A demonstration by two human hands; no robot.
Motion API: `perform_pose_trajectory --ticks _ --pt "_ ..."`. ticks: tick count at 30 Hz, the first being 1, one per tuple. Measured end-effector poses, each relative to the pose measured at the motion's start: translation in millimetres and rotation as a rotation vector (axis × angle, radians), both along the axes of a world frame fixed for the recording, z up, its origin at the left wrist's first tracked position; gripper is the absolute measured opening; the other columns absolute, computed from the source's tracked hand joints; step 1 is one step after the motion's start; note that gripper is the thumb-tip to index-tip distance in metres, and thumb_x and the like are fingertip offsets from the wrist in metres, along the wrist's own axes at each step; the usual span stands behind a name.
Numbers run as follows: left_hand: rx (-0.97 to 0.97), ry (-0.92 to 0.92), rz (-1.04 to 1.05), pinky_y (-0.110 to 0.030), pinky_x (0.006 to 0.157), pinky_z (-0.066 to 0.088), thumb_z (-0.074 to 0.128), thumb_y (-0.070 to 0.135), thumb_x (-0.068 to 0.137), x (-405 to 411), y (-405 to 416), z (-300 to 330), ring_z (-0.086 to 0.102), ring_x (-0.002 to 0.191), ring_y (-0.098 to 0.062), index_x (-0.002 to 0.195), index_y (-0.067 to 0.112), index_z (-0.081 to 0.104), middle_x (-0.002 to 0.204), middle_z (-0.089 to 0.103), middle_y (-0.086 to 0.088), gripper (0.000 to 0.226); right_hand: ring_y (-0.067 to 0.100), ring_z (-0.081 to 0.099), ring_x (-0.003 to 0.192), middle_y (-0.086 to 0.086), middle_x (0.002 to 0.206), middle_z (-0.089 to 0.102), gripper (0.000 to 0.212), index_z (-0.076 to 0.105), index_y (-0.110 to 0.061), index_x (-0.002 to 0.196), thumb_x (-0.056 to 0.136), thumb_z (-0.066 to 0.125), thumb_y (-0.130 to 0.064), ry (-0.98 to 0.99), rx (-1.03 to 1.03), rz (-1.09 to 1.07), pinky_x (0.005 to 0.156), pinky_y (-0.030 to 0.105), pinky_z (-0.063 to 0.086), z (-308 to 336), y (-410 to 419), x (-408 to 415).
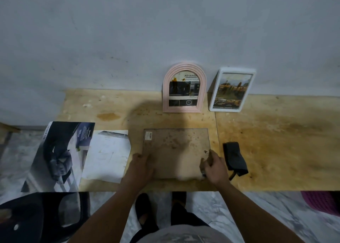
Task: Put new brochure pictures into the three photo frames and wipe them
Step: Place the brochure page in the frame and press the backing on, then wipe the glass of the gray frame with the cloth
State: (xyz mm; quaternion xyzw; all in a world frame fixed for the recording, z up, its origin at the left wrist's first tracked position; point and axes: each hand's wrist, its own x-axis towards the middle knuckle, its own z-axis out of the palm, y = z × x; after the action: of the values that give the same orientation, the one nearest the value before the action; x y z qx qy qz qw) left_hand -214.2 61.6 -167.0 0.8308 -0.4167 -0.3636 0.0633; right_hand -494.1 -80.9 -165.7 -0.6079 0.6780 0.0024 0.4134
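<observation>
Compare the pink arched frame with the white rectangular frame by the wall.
Shape: the pink arched frame has a rounded top and ridged border; the white rectangular frame has four straight sides, rounded corners and a smooth border.
Pose: the pink arched frame faces squarely forward; the white rectangular frame looks tilted to one side.
Picture: the pink one shows dark photo panels with lettering, the white one a yellowish outdoor scene.
Both stand upright on the wooden table at the wall, each holding a brochure picture.

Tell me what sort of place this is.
Probably a plain room at home used as a makeshift work spot: a stained plywood table against a bare grey wall, marbled floor tiles, and a black plastic chair beside the table.
</observation>
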Motion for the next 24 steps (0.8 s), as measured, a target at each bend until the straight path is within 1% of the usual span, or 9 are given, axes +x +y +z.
perform_pose_trajectory --ticks 4,8,10,12,14,16,18,21,24 --pt "-0.050 0.198 0.176 -0.038 0.097 0.051 0.058 0.048 0.093 6.3 -0.8 13.1 0.061 0.121 -0.035 0.148 0.042 0.045 0.137 0.057 -0.010 0.057 0.038 0.068 0.088 0.003 0.103 0.069 0.040 0.054 -0.022 0.144 0.105 0.053 -0.030 -0.228 0.070 -0.088 0.069 0.040 0.055 4.9 -11.1 -8.8" --pt "-0.087 0.333 0.354 -0.043 0.106 0.049 0.042 0.019 0.106 24.3 -6.5 29.9 0.058 0.126 -0.034 0.133 0.031 0.065 0.142 0.060 -0.008 0.038 0.027 0.067 0.104 0.004 0.112 0.069 0.027 0.072 -0.010 0.123 0.105 0.055 -0.021 -0.357 0.095 -0.214 0.087 0.037 0.056 28.6 -43.7 -13.9" --pt "-0.146 0.442 0.439 -0.047 0.090 0.059 0.037 -0.003 0.101 35.9 -12.3 43.0 0.066 0.105 -0.035 0.113 0.025 0.075 0.130 0.066 -0.017 0.049 0.027 0.072 0.097 0.007 0.108 0.076 0.022 0.078 -0.010 0.110 0.100 0.062 -0.021 -0.428 0.190 -0.304 0.083 0.039 0.058 47.9 -63.5 -12.8" --pt "-0.179 0.498 0.456 -0.036 0.075 0.061 0.038 -0.017 0.098 43.8 -21.8 64.3 0.066 0.091 -0.030 0.113 0.013 0.074 0.114 0.067 -0.017 0.049 0.026 0.073 0.084 0.008 0.095 0.077 0.023 0.079 -0.010 0.105 0.095 0.063 -0.022 -0.449 0.222 -0.323 0.069 0.035 0.057 66.2 -82.1 -9.8" --pt "-0.194 0.470 0.383 -0.036 0.082 0.059 0.049 -0.012 0.098 50.7 -32.4 81.8 0.068 0.094 -0.027 0.114 0.015 0.073 0.106 0.069 -0.007 0.040 0.021 0.062 0.062 0.011 0.077 0.068 0.026 0.077 -0.007 0.096 0.097 0.052 -0.014 -0.465 0.254 -0.325 0.050 0.025 0.046 88.0 -97.8 -6.8" --pt "-0.216 0.520 0.348 -0.042 0.092 0.057 0.060 -0.003 0.097 57.8 -41.3 95.9 0.072 0.096 -0.029 0.109 0.015 0.073 0.103 0.075 -0.012 0.026 0.016 0.053 0.053 0.010 0.070 0.057 0.025 0.069 -0.008 0.084 0.096 0.047 -0.009 -0.488 0.287 -0.345 0.042 0.022 0.044 100.6 -112.6 -6.3" --pt "-0.232 0.591 0.357 -0.045 0.094 0.057 0.065 0.008 0.097 65.8 -48.2 102.4 0.073 0.099 -0.030 0.113 0.011 0.073 0.104 0.077 -0.014 0.018 0.014 0.047 0.055 0.006 0.068 0.051 0.019 0.062 -0.011 0.078 0.094 0.051 -0.011 -0.539 0.335 -0.322 0.045 0.022 0.042 109.9 -124.0 -8.1" --pt "-0.244 0.675 0.411 -0.044 0.093 0.057 0.063 0.022 0.101 70.9 -56.7 107.0 0.072 0.100 -0.034 0.107 0.004 0.074 0.097 0.077 -0.012 0.022 0.014 0.050 0.064 0.003 0.073 0.055 0.013 0.071 -0.011 0.089 0.094 0.064 -0.020 -0.582 0.342 -0.258 0.057 0.025 0.041 111.6 -136.1 -15.7" --pt "-0.276 0.704 0.521 -0.047 0.095 0.056 0.061 0.031 0.102 66.7 -62.0 101.2 0.068 0.097 -0.035 0.100 0.006 0.073 0.092 0.073 -0.012 0.028 0.017 0.057 0.074 0.004 0.080 0.061 0.015 0.074 -0.013 0.099 0.095 0.069 -0.027 -0.622 0.362 -0.268 0.063 0.030 0.052 101.6 -134.4 -16.5"
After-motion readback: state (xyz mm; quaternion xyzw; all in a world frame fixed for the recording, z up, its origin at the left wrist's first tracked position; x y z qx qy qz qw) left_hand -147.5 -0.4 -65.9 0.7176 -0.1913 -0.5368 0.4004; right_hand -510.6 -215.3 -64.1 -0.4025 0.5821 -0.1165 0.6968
